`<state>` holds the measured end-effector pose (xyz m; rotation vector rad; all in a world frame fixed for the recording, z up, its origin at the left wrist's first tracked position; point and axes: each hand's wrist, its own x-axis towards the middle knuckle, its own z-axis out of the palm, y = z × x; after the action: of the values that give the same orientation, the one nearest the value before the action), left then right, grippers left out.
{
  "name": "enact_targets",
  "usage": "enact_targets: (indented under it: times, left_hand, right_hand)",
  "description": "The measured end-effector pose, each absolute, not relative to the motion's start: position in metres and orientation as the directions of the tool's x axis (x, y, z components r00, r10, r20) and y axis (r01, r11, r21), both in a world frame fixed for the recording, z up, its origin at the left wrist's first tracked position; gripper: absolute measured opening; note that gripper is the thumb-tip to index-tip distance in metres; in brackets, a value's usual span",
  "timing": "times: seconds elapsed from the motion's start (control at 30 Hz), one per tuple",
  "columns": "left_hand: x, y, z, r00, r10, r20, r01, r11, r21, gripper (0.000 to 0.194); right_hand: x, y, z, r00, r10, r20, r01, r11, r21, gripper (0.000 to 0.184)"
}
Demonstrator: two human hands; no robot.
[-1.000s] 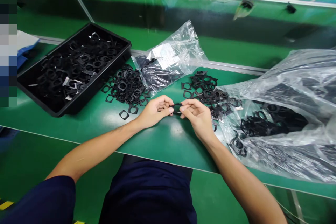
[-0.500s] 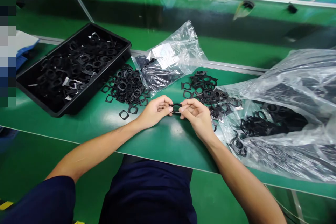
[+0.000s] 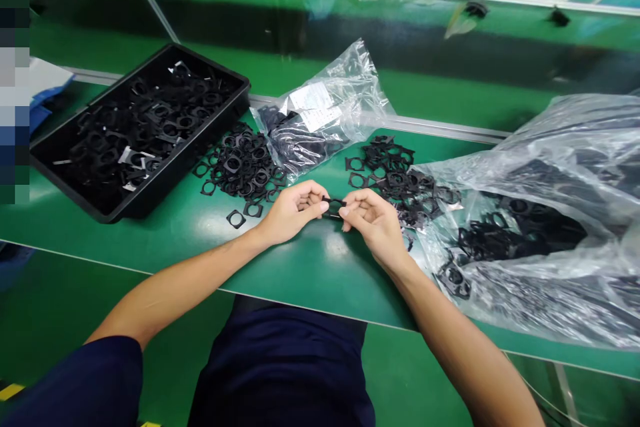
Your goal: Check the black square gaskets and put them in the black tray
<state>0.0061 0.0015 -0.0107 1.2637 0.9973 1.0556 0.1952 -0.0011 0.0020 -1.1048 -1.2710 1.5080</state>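
Carefully, a left hand (image 3: 295, 212) and a right hand (image 3: 375, 223) pinch a black square gasket (image 3: 334, 207)

From where I stand, the gasket sits between the two hands, just above the green surface (image 3: 320, 273), near its front edge. Each grip is closed on an opposite side of it, thumbs and fingertips together, with the hands nearly meeting. The piece looks thin, light and probably a little flexible, though its exact material is hard to tell from here. Its outer edges look like the best place to hold it, since the frame seems narrow and could bend or slip if pinched too hard. A heap of similar gaskets (image 3: 245, 163) lies to the left, beside a black tray (image 3: 200, 150) filled with more. Another heap (image 3: 395, 180) lies to the right. Behind them sits a small clear plastic bag (image 3: 320, 123) of black parts, while a large clear plastic bag (image 3: 545, 147) spreads across the right.
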Motion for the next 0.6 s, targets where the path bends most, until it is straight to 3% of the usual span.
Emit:
enact_targets:
  times: [0.27, 0.6]
  left_hand:
    - [0.0052, 0.0017, -0.0069, 0.249, 0.967, 0.049, -0.062, -0.035, 0.997, 0.032]
    - [0.0070, 0.0012, -0.0116, 0.239, 0.971, -0.024, -0.055, 0.038, 0.998, 0.030]
  right_hand:
    - [0.1944, -0.0039, 0.0053, -0.269, 0.960, -0.082, -0.084, -0.108, -0.991, 0.035]
    - [0.1939, -0.0008, 0.0009, -0.226, 0.967, -0.116, -0.070, -0.134, -0.988, 0.035]
